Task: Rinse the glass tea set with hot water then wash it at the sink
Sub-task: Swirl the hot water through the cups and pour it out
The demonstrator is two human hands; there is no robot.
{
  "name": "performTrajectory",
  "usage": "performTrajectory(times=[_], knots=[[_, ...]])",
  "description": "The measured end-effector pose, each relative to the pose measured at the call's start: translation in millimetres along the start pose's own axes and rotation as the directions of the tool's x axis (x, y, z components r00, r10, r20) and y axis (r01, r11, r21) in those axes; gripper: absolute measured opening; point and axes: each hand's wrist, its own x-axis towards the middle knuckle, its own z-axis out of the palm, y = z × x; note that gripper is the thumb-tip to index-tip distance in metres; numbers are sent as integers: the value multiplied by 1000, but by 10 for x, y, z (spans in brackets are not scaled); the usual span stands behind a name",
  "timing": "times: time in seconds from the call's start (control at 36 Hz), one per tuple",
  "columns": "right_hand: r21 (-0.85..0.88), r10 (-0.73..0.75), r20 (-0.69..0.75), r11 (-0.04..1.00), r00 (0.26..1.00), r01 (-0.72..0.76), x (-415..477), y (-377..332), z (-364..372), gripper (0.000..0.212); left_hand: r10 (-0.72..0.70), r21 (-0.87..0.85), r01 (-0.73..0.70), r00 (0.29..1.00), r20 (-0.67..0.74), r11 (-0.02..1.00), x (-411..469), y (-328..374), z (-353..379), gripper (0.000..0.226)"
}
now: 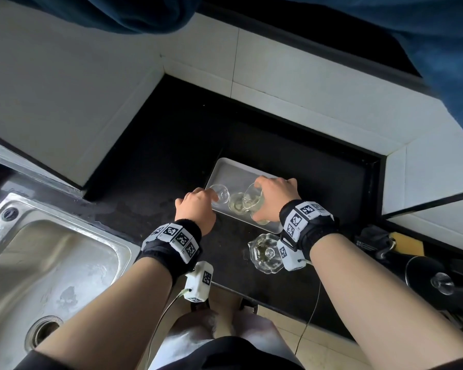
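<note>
Left hand (195,206) pinching glass cup (222,194), right hand (274,196) gripping glass pitcher (251,200)

We see clear, glossy glass cups (222,194) on a matt metal tray (230,172). The counter (171,145) looks like dark stone, the sink (64,252) like brushed, water-marked steel.

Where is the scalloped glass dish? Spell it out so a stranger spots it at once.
Right of the steel sink, on the black counter, lies a metal tray. Just off its near right corner stands the scalloped glass dish. Unlike the small cups, it sits on bare counter, has a wavy rim, and nobody holds it.
</note>
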Motion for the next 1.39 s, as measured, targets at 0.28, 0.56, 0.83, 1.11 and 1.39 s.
performTrajectory(times=[0.28, 0.56, 0.83, 1.11, 1.39], knots=[[91, 60, -42, 994, 997, -56, -33, -22, -193, 97, 15, -14, -16, 999, -52, 1000, 3, 165, -99, 50], [50, 10, -130, 999, 992, -3, -270, 111, -515, 70, 72, -6, -73, 992, -104, 997, -44, 520, -196, 28], [-35, 7, -124, 999, 992, -11, -415, 349, -468, 69, 88, 13, -87, 990, -108, 996, -259, 815, -97, 28], [-60, 16, -105, 998, 994, -23, -594, 649, -377, 69, 75, 21, -74, 992, -102, 997, -479, 1092, 127, 30], [-43, -5, -94, 999, 996, 1, -746, 895, -236, 69, 36, 32, -33, 994, -102, 999, -658, 1255, 377, 28]])
